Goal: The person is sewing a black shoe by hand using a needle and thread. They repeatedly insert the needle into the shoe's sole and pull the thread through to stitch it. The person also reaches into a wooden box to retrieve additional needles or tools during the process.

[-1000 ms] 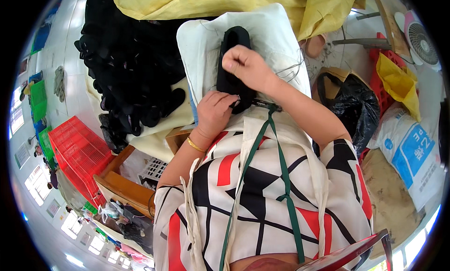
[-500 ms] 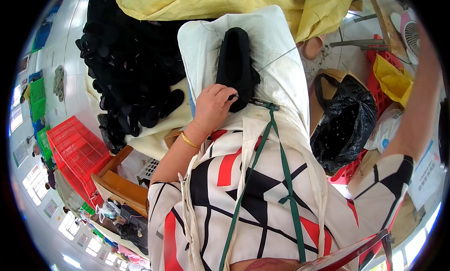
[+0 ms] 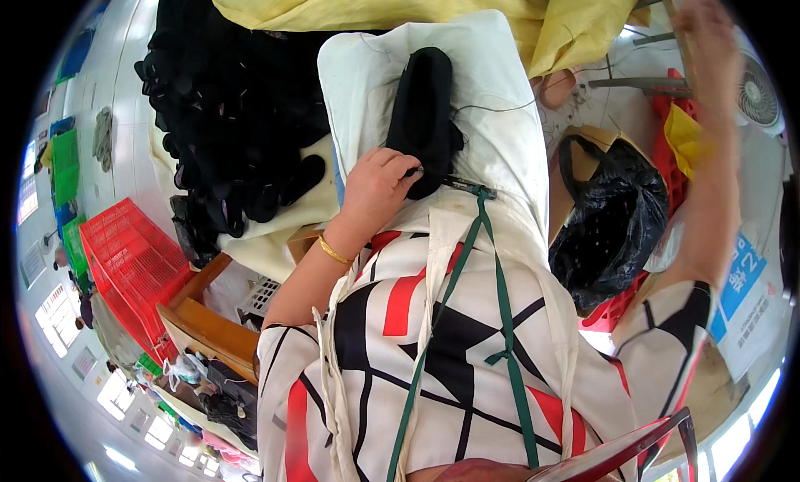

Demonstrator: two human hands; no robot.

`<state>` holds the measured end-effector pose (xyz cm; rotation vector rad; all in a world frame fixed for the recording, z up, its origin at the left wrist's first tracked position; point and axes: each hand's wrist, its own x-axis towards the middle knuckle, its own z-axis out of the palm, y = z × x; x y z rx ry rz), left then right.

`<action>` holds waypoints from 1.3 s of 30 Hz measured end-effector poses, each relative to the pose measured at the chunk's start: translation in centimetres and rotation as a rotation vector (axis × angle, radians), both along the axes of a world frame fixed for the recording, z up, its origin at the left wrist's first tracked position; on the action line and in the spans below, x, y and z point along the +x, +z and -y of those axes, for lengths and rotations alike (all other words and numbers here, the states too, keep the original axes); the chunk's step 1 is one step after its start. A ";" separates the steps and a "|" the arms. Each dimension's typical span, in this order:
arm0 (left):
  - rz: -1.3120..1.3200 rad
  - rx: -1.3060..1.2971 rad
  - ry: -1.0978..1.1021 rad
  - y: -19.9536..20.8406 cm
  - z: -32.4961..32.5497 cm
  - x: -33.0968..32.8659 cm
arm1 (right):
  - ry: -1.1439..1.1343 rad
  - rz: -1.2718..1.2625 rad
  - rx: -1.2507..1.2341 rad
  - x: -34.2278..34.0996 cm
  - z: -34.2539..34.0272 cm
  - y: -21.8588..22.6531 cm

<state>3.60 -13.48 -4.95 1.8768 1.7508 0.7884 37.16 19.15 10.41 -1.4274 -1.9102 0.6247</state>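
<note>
A black cloth shoe (image 3: 421, 107) lies on the white apron (image 3: 496, 82) across my lap, its opening facing up. My left hand (image 3: 379, 182), with a gold bracelet on its wrist, grips the shoe's near end between thumb and curled fingers. Something small and shiny shows at the fingertips, too small to name. From the shoe's right side a dark thread (image 3: 500, 109) runs rightward in a loose curve. Raised far out at the upper right is my right hand (image 3: 708, 32); motion smears its fingers, and whatever they hold cannot be made out. A dark metal tool (image 3: 458, 182) lies by the green apron tie.
A large heap of black shoes (image 3: 233, 107) is at the left. Yellow sheeting (image 3: 333, 7) spans the far side. A black plastic bag (image 3: 612, 224) stands at the right, near a white fan (image 3: 757, 90). Red crates (image 3: 137, 265) and a wooden frame (image 3: 212, 328) are at lower left.
My right hand has come into view from beyond the right edge, its arm swinging inward. The thread, straight before, now curves slackly. My left hand and the shoe have barely moved.
</note>
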 end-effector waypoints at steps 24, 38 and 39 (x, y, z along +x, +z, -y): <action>0.070 0.017 0.114 -0.5 0.8 0.1 | -0.278 0.221 -0.430 5.6 13.7 -16.9; 0.090 0.058 0.145 -0.9 0.8 0.2 | 0.804 0.021 -0.445 -14.7 21.0 -15.2; 0.087 0.061 0.149 -0.9 0.9 0.2 | 0.824 0.073 -0.441 -14.8 21.2 -15.2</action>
